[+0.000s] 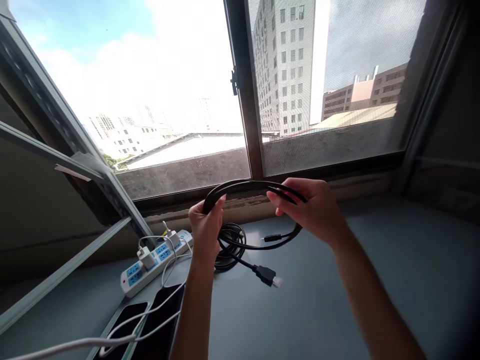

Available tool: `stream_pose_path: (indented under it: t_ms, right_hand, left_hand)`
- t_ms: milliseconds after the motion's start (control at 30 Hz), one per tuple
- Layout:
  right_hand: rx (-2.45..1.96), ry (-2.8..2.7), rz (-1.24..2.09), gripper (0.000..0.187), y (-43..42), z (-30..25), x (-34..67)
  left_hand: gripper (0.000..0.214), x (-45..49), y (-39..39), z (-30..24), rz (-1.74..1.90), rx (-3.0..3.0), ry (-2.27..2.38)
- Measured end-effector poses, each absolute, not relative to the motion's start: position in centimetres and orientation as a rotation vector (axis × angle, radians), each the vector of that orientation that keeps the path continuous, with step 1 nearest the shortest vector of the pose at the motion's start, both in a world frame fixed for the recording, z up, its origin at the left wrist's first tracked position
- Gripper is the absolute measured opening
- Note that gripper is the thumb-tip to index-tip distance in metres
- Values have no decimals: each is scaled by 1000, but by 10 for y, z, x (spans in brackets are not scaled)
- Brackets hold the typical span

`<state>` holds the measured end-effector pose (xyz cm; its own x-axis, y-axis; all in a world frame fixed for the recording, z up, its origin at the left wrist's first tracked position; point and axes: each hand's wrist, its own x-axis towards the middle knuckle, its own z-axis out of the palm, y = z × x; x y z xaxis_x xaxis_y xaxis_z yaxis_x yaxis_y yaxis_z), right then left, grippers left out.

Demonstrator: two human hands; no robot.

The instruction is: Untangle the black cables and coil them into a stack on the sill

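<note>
My left hand (206, 220) is closed around one side of a coiled black HDMI cable (247, 186), thumb laid along the loops. On the opposite side, my right hand (305, 205) pinches the same loops between thumb and fingers. The coil is held up over the grey tabletop in front of the window. One HDMI plug (265, 275) dangles below the left hand, its tip pale. The cable's other plug end (272, 238) points left beneath the right hand. Behind the left wrist, a second coiled black cable (232, 250) lies on the table, partly hidden.
A white power strip (157, 260) with blue sockets and two plugged-in chargers lies at the left. White cords (78, 342) cross over two dark, flat phone-like devices (155, 325). A metal frame (93, 160) leans along the left. The window (258, 165) rises behind the table.
</note>
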<state>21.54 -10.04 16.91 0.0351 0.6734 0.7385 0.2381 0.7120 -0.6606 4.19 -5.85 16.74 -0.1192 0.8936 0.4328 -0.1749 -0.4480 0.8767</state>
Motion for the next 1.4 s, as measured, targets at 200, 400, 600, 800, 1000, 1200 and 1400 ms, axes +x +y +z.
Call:
stream_pose_path:
  t_ms: [200, 400, 600, 800, 1000, 1200, 1400]
  right_hand:
    - [-533, -1690, 952, 56, -105, 167, 216]
    - [-469, -1436, 965, 52, -107, 168, 216]
    - [-456, -1220, 732, 55, -103, 168, 217]
    - [-608, -1207, 403, 56, -107, 167, 217]
    - [-511, -1122, 322, 57, -108, 164, 208]
    - [-468, -1086, 268, 59, -109, 158, 199]
    - [-296, -1026, 350, 63, -95, 151, 192]
  left_hand:
    - [40, 45, -67, 164, 1732, 1429, 951]
    - [38, 55, -55, 158, 1540, 1606, 1012]
    - [31, 55, -40, 149, 1313, 1637, 982]
    - [37, 59, -41, 148, 1102, 1698, 1041]
    - [40, 55, -44, 151, 957, 1753, 952]
    - [37, 42, -47, 159, 811, 1781, 798]
    - [33, 40, -42, 157, 880, 1688, 431]
